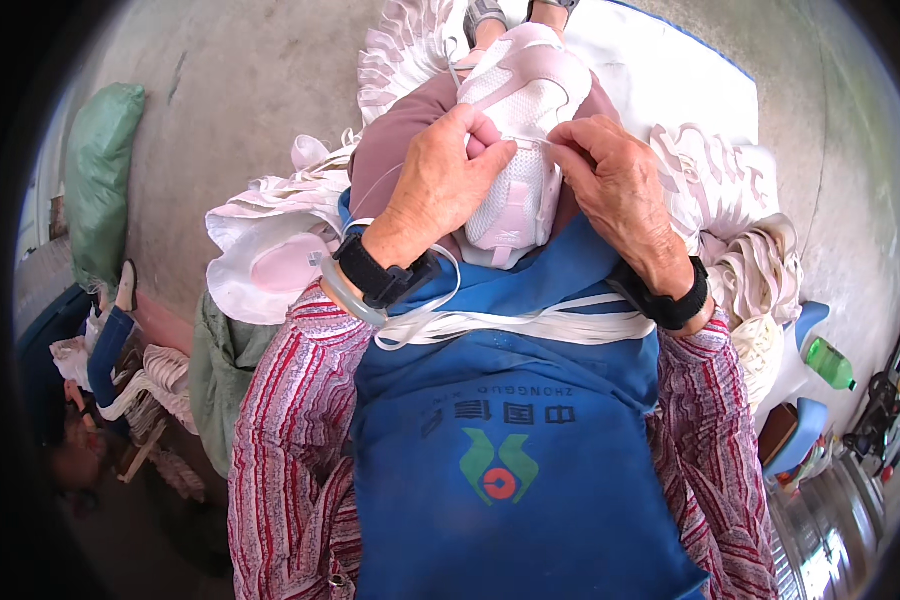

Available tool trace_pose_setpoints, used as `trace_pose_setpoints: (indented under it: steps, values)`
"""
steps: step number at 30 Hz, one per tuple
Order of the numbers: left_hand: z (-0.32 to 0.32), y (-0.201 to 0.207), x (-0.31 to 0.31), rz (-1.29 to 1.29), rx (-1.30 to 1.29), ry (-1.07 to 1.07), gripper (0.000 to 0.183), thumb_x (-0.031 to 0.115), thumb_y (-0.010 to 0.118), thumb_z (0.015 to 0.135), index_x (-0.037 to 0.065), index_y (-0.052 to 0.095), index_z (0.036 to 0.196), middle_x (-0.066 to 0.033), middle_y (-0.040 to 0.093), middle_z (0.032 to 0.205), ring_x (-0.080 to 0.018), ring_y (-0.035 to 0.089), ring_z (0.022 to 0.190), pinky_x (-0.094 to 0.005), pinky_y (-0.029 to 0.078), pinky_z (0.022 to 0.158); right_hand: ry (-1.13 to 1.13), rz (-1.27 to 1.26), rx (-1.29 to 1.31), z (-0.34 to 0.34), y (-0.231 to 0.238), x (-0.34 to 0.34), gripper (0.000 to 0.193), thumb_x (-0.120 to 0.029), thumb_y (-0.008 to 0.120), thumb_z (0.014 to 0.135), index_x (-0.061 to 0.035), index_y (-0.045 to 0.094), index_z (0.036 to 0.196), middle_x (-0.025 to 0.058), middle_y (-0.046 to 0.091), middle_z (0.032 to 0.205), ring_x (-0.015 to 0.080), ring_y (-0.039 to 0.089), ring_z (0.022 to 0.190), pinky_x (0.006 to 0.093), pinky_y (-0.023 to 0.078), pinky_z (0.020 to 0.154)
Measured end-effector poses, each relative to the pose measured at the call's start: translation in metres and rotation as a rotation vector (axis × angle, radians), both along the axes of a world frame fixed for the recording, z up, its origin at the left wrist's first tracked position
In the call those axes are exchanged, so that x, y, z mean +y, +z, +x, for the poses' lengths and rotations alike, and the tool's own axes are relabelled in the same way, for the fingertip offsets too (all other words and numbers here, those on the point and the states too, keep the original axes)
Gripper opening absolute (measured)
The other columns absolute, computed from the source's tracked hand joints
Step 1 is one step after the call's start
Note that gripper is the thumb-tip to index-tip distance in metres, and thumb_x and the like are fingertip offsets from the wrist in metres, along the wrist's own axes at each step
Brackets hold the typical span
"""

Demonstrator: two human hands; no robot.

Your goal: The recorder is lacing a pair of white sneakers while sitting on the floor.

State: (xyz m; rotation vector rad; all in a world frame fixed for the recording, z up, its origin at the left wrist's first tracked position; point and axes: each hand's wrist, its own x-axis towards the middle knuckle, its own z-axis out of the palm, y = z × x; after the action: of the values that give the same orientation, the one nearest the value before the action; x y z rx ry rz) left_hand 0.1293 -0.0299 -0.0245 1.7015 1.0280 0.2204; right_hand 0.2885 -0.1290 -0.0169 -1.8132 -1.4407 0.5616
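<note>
A white and pale pink shoe upper rests on my lap, heel end toward me. Over its left side my left hand is closed, thumb and fingertips pinching a thin white shoelace at the throat of the shoe. Opposite, my right hand pinches at the same lace near the right edge; its fingertips partly hide the eyelets. Across my blue apron lies a loose bundle of white laces, just below the heel. One strand loops up beside my left wrist.
Shoe uppers are heaped at my left, with overlapping rows at my right and beyond my knees. A white sheet covers the floor ahead. A stuffed green sack stands far left; a green bottle lies right.
</note>
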Motion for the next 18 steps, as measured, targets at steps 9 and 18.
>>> trace_pose_setpoints:
  steps: [9, 18]
  values:
    - [0.0023, -0.0005, 0.0013, 0.014, 0.012, -0.01, 0.018, 0.016, 0.068, 0.084, 0.003, 0.056, 0.087, -0.0006, 0.054, 0.062, -0.0061, 0.048, 0.047, -0.0232, 0.036, 0.039, 0.015, -0.059, -0.037, -0.0043, 0.0018, 0.0005, 0.009, -0.004, 0.061, 0.081, -0.0001, 0.062, 0.089, 0.0168, 0.056, 0.078, 0.0331, 0.059, 0.074, 0.0395, 0.048, 0.066]
    - [0.0013, -0.0034, -0.0024, -0.103, -0.004, 0.029, 0.021, 0.011, 0.07, 0.082, 0.003, 0.054, 0.093, 0.001, 0.053, 0.067, -0.0052, 0.046, 0.049, -0.0216, 0.036, 0.038, 0.053, -0.056, -0.019, -0.0024, -0.0005, 0.0022, 0.007, -0.003, 0.059, 0.081, 0.0004, 0.06, 0.087, 0.0172, 0.057, 0.078, 0.0335, 0.059, 0.072, 0.0403, 0.048, 0.063]
